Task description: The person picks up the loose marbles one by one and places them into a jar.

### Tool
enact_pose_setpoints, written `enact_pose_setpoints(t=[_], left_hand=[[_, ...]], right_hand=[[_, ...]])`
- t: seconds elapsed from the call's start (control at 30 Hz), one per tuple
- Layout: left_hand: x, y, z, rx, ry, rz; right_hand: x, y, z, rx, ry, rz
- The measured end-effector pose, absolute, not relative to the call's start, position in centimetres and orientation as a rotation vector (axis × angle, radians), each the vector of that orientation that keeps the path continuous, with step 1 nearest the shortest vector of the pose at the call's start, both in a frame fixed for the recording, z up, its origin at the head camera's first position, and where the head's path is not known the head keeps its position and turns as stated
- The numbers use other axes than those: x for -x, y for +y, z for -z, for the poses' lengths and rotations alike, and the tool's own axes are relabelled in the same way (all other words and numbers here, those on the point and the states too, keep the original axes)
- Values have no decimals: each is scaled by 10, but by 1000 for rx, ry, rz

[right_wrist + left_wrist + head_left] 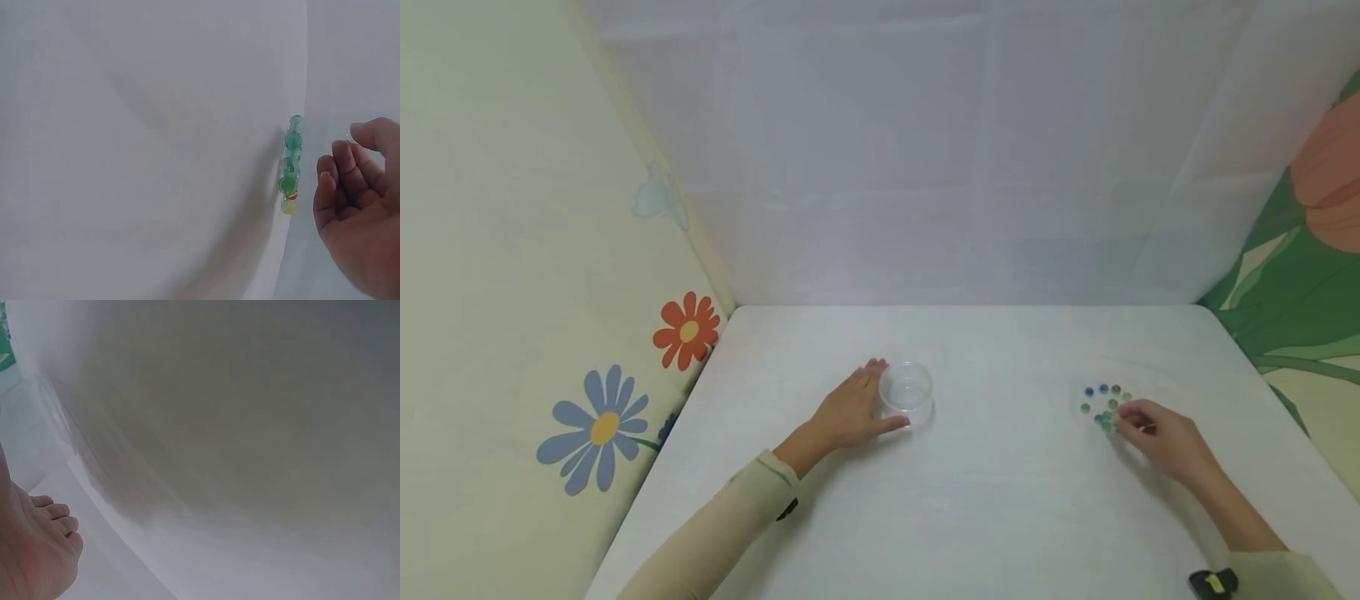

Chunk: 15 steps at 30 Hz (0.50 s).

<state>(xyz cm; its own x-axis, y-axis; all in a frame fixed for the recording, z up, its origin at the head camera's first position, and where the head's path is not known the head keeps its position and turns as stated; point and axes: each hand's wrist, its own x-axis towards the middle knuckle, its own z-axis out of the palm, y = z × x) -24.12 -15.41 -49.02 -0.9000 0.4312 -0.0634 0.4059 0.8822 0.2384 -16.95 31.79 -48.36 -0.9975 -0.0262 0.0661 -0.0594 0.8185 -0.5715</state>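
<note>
A clear round cup [906,390] stands upright near the middle of the white table. Along its left side lies my left hand [852,410], fingers straight toward the back and thumb stretched across the front, touching or almost touching it. Several glass marbles [1103,410], green, blue, brown and yellowish, lie in a loose group on the right. Just over their right edge, my right hand [1168,440] pinches a small clear marble [350,136] between thumb and fingertips. In the left wrist view, only part of the left hand [44,550] shows at the lower left.
The white table [985,517] ends at a pale hanging cloth [940,150] behind. A wall with painted flowers [604,429] borders the left, and large painted leaves [1322,292] the right. White tabletop lies between the cup and the marbles.
</note>
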Motion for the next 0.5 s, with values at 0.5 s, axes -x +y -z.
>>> enact_pose_setpoints(t=[0.5], left_hand=[[243, -154, 493, -653, 2938, -330]], right_hand=[[172, 294, 482, 32, -2908, -1172]])
